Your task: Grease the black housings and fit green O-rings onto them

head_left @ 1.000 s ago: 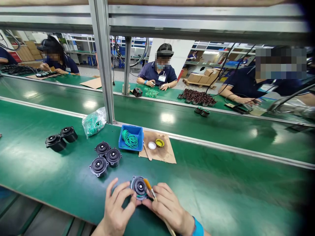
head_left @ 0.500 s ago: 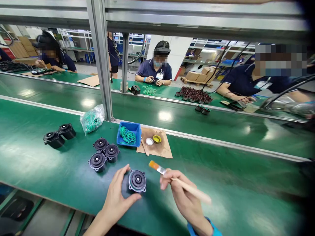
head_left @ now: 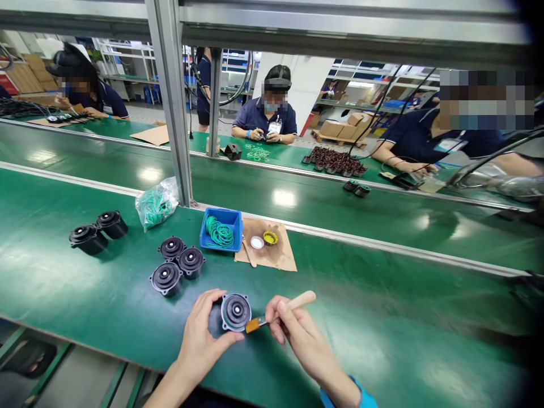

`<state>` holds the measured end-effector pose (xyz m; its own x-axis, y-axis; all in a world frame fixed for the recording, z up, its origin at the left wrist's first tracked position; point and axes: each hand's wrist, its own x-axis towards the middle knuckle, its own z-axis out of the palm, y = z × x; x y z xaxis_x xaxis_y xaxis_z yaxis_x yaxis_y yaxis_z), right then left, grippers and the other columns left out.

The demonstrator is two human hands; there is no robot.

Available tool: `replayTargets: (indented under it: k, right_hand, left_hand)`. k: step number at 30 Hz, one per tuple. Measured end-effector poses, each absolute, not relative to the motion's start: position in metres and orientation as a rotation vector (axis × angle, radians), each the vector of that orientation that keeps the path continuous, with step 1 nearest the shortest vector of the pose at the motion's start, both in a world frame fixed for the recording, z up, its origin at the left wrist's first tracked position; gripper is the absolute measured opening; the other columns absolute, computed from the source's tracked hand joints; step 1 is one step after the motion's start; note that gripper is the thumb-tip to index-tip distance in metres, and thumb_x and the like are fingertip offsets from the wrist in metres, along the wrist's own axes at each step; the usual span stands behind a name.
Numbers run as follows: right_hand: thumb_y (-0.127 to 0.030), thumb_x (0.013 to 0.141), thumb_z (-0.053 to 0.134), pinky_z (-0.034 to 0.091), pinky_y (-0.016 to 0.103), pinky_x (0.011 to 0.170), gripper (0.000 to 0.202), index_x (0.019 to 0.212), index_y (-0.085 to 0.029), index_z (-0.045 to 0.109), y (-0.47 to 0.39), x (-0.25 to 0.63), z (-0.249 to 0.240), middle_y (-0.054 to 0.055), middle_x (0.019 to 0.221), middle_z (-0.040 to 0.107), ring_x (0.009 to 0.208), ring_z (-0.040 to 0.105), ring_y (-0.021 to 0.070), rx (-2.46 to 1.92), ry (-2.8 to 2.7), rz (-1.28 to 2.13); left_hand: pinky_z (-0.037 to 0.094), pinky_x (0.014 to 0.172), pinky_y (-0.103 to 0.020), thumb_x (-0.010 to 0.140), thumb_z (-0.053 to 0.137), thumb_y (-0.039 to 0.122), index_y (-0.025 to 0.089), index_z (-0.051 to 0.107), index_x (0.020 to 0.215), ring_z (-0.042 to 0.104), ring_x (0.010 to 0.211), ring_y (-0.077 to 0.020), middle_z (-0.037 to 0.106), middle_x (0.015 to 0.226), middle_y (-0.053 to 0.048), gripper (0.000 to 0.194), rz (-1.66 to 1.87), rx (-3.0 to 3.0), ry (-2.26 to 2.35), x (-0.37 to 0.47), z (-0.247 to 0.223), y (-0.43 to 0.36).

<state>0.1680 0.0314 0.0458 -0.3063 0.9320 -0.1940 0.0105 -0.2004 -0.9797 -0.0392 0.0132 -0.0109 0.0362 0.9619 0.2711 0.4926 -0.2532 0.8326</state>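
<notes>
In front of me a black round motor housing stands upright on the green bench, its ringed top facing up. My left hand curves round its left and near sides, fingers at the far edge and thumb at the near edge, steadying it. Pinched in my right hand is a flat paintbrush with a pale wooden handle. Its orange bristles point left and down and meet the housing's lower right rim. Several similar black housings stand to the left.
A blue bin holds green rings beside stained cardboard with a yellow-lined cap, a white cap and a stick. A plastic bag of green rings lies near the metal post. Co-workers sit across the conveyor.
My right hand has swung the brush left and down, tilting its handle up, so the bristles now reach the housing's rim. My left hand stays round the housing.
</notes>
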Motion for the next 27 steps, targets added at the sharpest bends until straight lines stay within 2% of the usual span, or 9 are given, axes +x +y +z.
replayTargets:
  k: [9, 13, 18, 22, 27]
  right_hand:
    - [-0.068, 0.093, 0.039, 0.032, 0.026, 0.056, 0.056, 0.075, -0.017, 0.056, 0.049, 0.170, 0.052, -0.005, 0.050, 0.040, 0.051, 0.037, 0.0117, -1.199, -1.492, 1.424]
    - [-0.061, 0.097, 0.038, 0.034, 0.027, 0.059, 0.053, 0.074, -0.017, 0.057, 0.056, 0.169, 0.056, -0.004, 0.055, 0.040, 0.054, 0.038, 0.0116, -1.165, -1.603, 1.308]
    - [-0.055, 0.100, 0.037, 0.032, 0.025, 0.055, 0.053, 0.071, -0.016, 0.058, 0.061, 0.165, 0.062, -0.003, 0.060, 0.044, 0.052, 0.039, 0.0098, -1.125, -1.712, 1.216]
    - [-0.052, 0.100, 0.038, 0.036, 0.024, 0.055, 0.056, 0.061, -0.017, 0.057, 0.058, 0.162, 0.068, -0.002, 0.055, 0.047, 0.051, 0.043, 0.0094, -1.091, -1.710, 1.178]
    - [-0.044, 0.100, 0.044, 0.043, 0.025, 0.062, 0.055, 0.052, -0.018, 0.054, 0.049, 0.159, 0.070, 0.001, 0.056, 0.055, 0.054, 0.053, 0.0107, -1.105, -1.741, 0.995]
  left_hand:
    - [0.054, 0.092, -0.053, 0.060, 0.090, 0.038, 0.028, 0.056, 0.119, 0.063, 0.110, -0.0318, 0.067, 0.117, -0.008, 0.069, 1.166, 1.838, 1.428, -0.040, -0.011, 0.011]
    - [0.055, 0.091, -0.052, 0.058, 0.090, 0.041, 0.028, 0.056, 0.119, 0.063, 0.111, -0.0323, 0.067, 0.118, -0.009, 0.071, 1.179, 1.898, 1.414, -0.040, -0.010, 0.011]
    - [0.055, 0.089, -0.052, 0.061, 0.086, 0.048, 0.027, 0.054, 0.120, 0.063, 0.110, -0.0321, 0.068, 0.115, -0.010, 0.070, 1.190, 2.038, 1.362, -0.038, -0.007, 0.011]
    - [0.050, 0.093, -0.056, 0.063, 0.084, 0.053, 0.024, 0.052, 0.120, 0.064, 0.107, -0.0329, 0.070, 0.111, -0.010, 0.072, 1.212, 2.170, 1.372, -0.035, -0.005, 0.010]
    - [0.042, 0.098, -0.057, 0.064, 0.085, 0.050, 0.022, 0.050, 0.119, 0.066, 0.102, -0.0319, 0.071, 0.105, -0.009, 0.072, 1.224, 2.229, 1.446, -0.030, -0.005, 0.007]
